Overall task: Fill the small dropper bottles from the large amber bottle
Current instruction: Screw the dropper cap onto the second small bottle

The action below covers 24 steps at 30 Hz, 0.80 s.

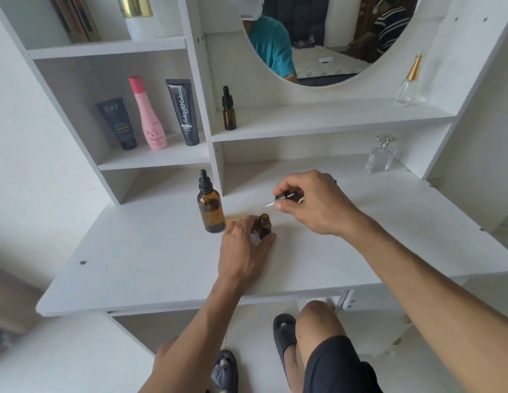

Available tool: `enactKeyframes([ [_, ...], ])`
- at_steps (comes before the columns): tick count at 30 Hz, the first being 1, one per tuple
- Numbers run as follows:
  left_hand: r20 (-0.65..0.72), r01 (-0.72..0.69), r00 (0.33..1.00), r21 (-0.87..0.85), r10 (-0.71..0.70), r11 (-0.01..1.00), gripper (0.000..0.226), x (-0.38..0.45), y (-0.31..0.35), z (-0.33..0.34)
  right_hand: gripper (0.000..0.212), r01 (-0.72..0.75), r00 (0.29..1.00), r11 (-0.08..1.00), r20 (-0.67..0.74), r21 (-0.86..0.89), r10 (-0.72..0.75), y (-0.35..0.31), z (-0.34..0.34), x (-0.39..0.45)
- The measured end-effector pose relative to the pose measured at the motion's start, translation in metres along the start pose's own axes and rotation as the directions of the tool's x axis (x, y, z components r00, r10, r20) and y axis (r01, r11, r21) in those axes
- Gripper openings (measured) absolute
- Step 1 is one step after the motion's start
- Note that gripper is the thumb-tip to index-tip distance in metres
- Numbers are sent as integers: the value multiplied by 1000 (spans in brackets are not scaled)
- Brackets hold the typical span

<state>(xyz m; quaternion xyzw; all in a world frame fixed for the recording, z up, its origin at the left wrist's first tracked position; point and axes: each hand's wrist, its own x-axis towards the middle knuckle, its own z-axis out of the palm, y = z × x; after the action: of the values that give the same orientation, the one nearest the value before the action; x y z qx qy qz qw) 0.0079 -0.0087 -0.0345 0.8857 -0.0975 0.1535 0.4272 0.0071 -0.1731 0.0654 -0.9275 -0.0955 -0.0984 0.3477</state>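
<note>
The large amber bottle (211,211) stands upright on the white desk (150,265) with its black dropper cap on. Just right of it a small amber bottle (264,225) stands uncapped, and my left hand (243,248) grips it between thumb and fingers. My right hand (312,202) holds a black dropper cap (287,197) above and right of that bottle, its glass pipette pointing left and down toward the mouth. A second small dropper bottle (228,110), capped, stands on the upper shelf.
Three cosmetic containers, a dark Kahf tube (118,123), a pink bottle (148,114) and a black tube (183,112), stand on the left shelf. Two clear perfume bottles (382,154) (409,83) sit at the right. A round mirror (329,38) hangs above.
</note>
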Motion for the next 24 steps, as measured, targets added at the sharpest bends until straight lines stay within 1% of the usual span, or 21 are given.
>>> enactKeyframes([
  [5,12,-13,1000,9,13,1000,15,1,-2,0,16,59,992,989,116,-133,-44,-10,-4,5],
  [10,22,-19,1000,17,18,1000,16,2,-4,0,18,73,983,980,182,-183,-39,-18,-2,10],
  [12,26,-21,999,19,20,1000,17,2,-3,0,22,82,981,981,188,-176,-48,-20,1,12],
  [15,17,-31,999,36,31,999,17,2,-3,-1,30,75,981,990,185,-119,-52,-22,9,14],
  [18,12,-27,1000,37,27,999,16,2,-2,-2,29,58,979,994,199,-91,-39,-20,16,15],
  [24,24,-39,999,45,38,998,16,4,-4,-1,24,44,974,992,224,-116,-17,-12,23,11],
])
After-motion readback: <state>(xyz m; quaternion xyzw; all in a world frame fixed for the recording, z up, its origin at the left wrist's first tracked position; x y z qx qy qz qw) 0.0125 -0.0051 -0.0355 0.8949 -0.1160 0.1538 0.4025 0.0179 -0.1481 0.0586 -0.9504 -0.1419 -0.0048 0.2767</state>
